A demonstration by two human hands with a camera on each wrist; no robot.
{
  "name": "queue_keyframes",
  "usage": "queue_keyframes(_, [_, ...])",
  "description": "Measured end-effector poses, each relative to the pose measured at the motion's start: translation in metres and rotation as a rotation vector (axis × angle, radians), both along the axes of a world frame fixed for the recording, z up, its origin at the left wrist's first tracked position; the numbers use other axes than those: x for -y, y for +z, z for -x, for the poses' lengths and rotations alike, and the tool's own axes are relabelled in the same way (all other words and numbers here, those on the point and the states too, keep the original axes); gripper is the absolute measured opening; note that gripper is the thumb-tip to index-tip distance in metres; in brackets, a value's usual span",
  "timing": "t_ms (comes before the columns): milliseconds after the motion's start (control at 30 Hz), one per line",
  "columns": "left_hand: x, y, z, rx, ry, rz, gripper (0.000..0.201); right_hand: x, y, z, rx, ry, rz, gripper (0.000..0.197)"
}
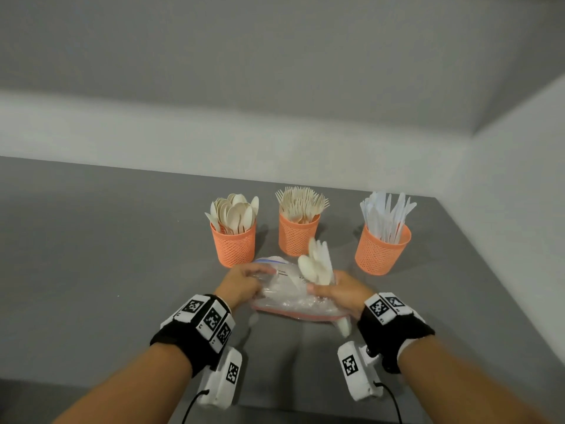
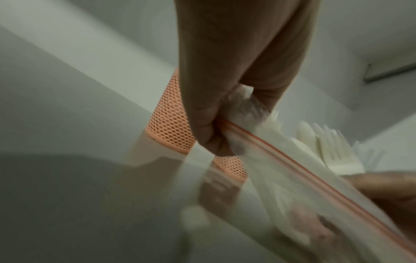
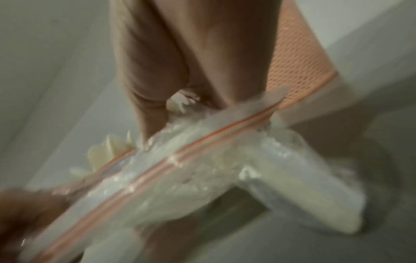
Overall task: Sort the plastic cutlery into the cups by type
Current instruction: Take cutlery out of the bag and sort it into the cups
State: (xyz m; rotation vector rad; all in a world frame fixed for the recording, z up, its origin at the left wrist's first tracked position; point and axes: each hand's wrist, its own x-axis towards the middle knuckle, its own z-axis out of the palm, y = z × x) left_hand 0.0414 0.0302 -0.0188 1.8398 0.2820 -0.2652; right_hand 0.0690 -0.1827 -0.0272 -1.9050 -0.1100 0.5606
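A clear zip bag (image 1: 286, 296) stuffed with pale cutlery hangs just above the grey table (image 1: 107, 255), held between both hands. My left hand (image 1: 260, 278) pinches its left end at the orange zip strip (image 2: 292, 158). My right hand (image 1: 321, 290) grips the right end, where a bundle of spoons and forks (image 1: 318, 264) sticks up out of the bag. Behind stand three orange mesh cups: spoons (image 1: 234, 246) on the left, forks (image 1: 298, 235) in the middle, white knives (image 1: 380, 252) on the right. Both wrist views are blurred.
White walls close the table at the back and the right. The table's right edge (image 1: 501, 286) runs just past the knife cup. A pale cutlery end (image 1: 343, 325) pokes down below the bag near my right wrist.
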Motion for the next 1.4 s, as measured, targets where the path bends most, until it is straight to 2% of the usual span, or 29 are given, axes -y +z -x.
queue_keyframes(67, [-0.002, -0.002, -0.001, 0.014, 0.005, -0.057, 0.037, 0.008, 0.001, -0.001, -0.045, -0.120, -0.148, 0.006])
queue_keyframes(133, [-0.002, -0.004, -0.002, 0.024, 0.001, -0.226, 0.019, 0.013, 0.006, -0.002, -0.069, -0.201, -0.290, 0.019])
queue_keyframes(233, [-0.001, -0.009, 0.000, -0.090, -0.099, -0.618, 0.025, 0.018, 0.017, -0.005, -0.090, -0.299, -0.609, 0.011])
queue_keyframes(333, [0.001, -0.011, -0.001, -0.142, -0.078, -0.685, 0.036, 0.022, 0.024, -0.009, -0.055, -0.336, -0.806, 0.018])
queue_keyframes(433, [-0.001, -0.007, -0.005, -0.146, 0.017, -0.710, 0.036, 0.026, 0.038, -0.006, 0.009, -0.323, -0.803, 0.007])
queue_keyframes(600, [-0.009, -0.009, -0.005, -0.195, 0.029, -0.747, 0.038, 0.042, 0.062, -0.007, 0.072, -0.406, -0.729, 0.018])
queue_keyframes(733, [-0.001, 0.003, -0.005, -0.099, 0.009, -0.818, 0.027, 0.033, 0.065, 0.000, 0.044, -0.335, -0.624, 0.023])
queue_keyframes(833, [0.005, 0.031, 0.000, 0.067, 0.057, -0.882, 0.022, 0.022, 0.068, 0.003, 0.045, -0.294, -0.579, 0.020])
queue_keyframes(933, [0.010, 0.048, 0.004, 0.325, 0.010, -0.698, 0.022, 0.012, 0.074, 0.005, 0.043, -0.301, -0.580, 0.019])
queue_keyframes(1000, [0.020, 0.058, 0.009, 0.402, -0.131, -0.516, 0.035, 0.003, 0.080, 0.009, 0.031, -0.291, -0.609, 0.021])
queue_keyframes(1100, [0.049, 0.070, 0.019, 0.269, -0.369, -0.150, 0.062, -0.015, 0.089, 0.016, 0.012, -0.207, -0.651, 0.024])
queue_keyframes(1167, [0.063, 0.074, 0.021, 0.175, -0.412, 0.191, 0.065, -0.026, 0.094, 0.021, 0.026, -0.152, -0.609, 0.019])
queue_keyframes(1200, [0.067, 0.074, 0.021, 0.149, -0.403, 0.325, 0.063, -0.028, 0.095, 0.023, 0.050, -0.127, -0.561, 0.022])
queue_keyframes(1233, [0.068, 0.076, 0.021, 0.131, -0.400, 0.393, 0.059, -0.028, 0.095, 0.023, 0.074, -0.102, -0.508, 0.027])
queue_keyframes(1333, [0.068, 0.080, 0.025, 0.147, -0.417, 0.369, 0.047, -0.023, 0.095, 0.026, 0.130, -0.011, -0.378, 0.036])
queue_keyframes(1400, [0.067, 0.082, 0.025, 0.128, -0.421, 0.430, 0.037, -0.022, 0.096, 0.029, 0.113, 0.014, -0.303, 0.042])
